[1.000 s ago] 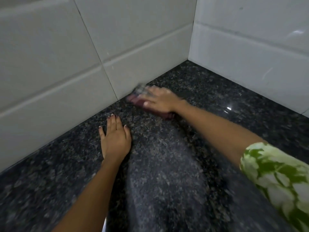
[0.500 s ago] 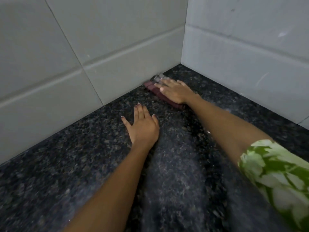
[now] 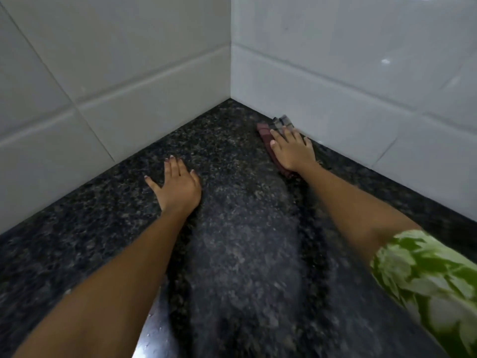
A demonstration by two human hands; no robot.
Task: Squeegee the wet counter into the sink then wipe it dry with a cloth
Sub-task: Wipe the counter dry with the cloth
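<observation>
A dark speckled granite counter fills the lower view and runs into a tiled corner. My right hand presses flat on a folded maroon and grey checked cloth lying against the base of the right wall, just right of the corner. Most of the cloth is hidden under the palm. My left hand rests flat on the counter with its fingers spread and holds nothing. Neither a squeegee nor a sink is in view.
White glossy wall tiles rise on the left and right and meet at the corner. A green and white patterned sleeve covers my right upper arm. A paler streaked band runs down the counter between my arms.
My right hand slid the cloth from the left wall's base around the corner to the right wall's base. My left hand stayed flat on the counter.
</observation>
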